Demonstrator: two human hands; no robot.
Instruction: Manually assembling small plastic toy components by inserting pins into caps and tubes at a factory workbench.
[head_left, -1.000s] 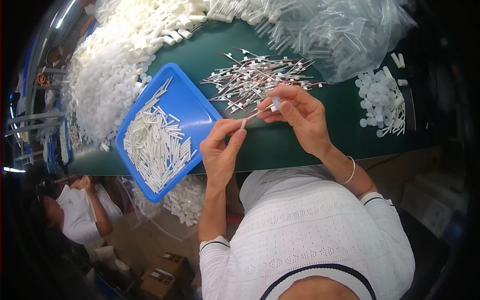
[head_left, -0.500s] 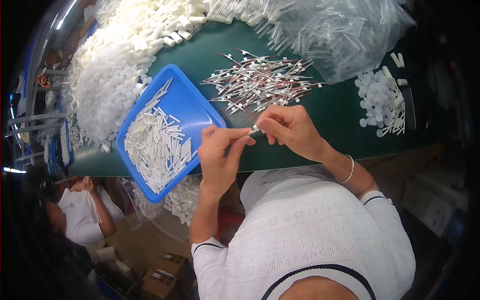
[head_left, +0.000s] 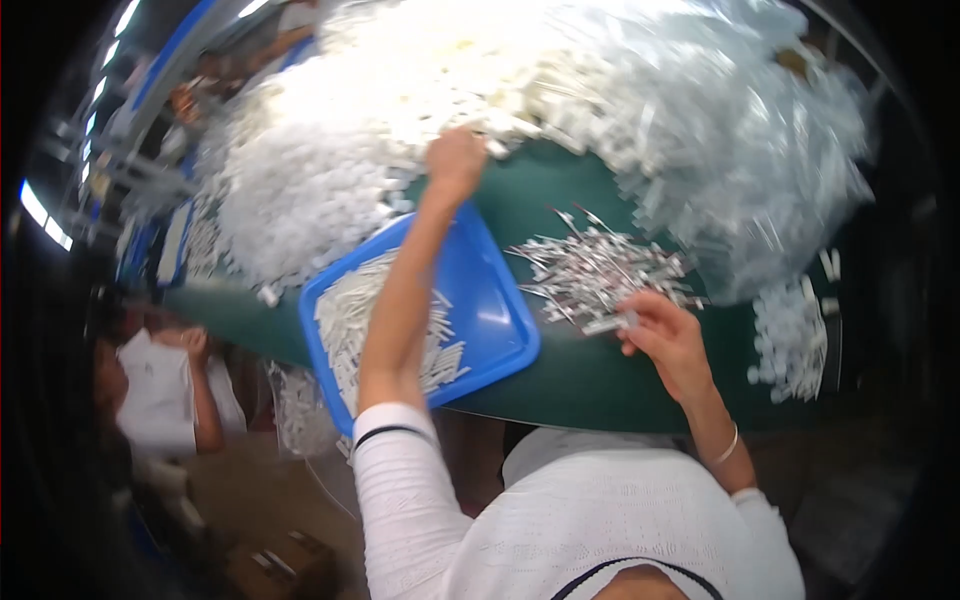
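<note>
From my remote seat I see the left hand stretched beyond the blue tray, at the near edge of the cream cylinder pile; its fingers are blurred, can't tell if they grip anything; right hand pinches a short whitish piece between thumb and fingers, by the near edge of the thin-stick heap; white rods lie in the tray, partly behind the left forearm; clear plastic bag upper right, on the green table.
</note>
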